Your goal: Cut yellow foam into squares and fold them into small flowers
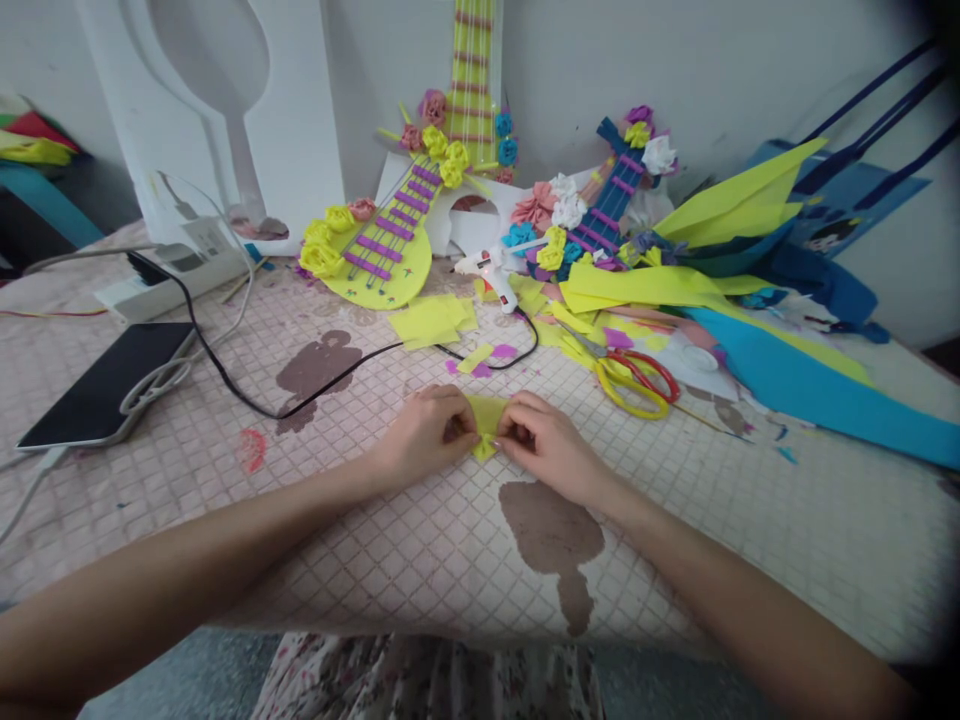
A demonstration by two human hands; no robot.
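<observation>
1. Yellow paper piece [487, 412], one: small, lying between the hands at the near-middle of the counter [360, 560], its lower part gathered into creases. Paper or thin fabric-like sheet; exact stock cannot be told.
2. Left hand [433, 430]: thumb and fingers pinched on the piece's left side, low down.
3. Right hand [551, 445]: pinched likewise on the right side, fingertips near the left hand's.
4. Handling, as judged: very light, soft, limp; takes a crease readily; likely to tear if pulled hard. Not apparently slippery.
5. Hold, as judged: best by the gathered folds, fingertip pressure only; the flat upper part probably flops unsupported.
6. Nearby stock: loose yellow sheets [427, 320], beyond the hands; white glue gun [491, 277], farther back; yellow-handled scissors [637, 392], right.
</observation>
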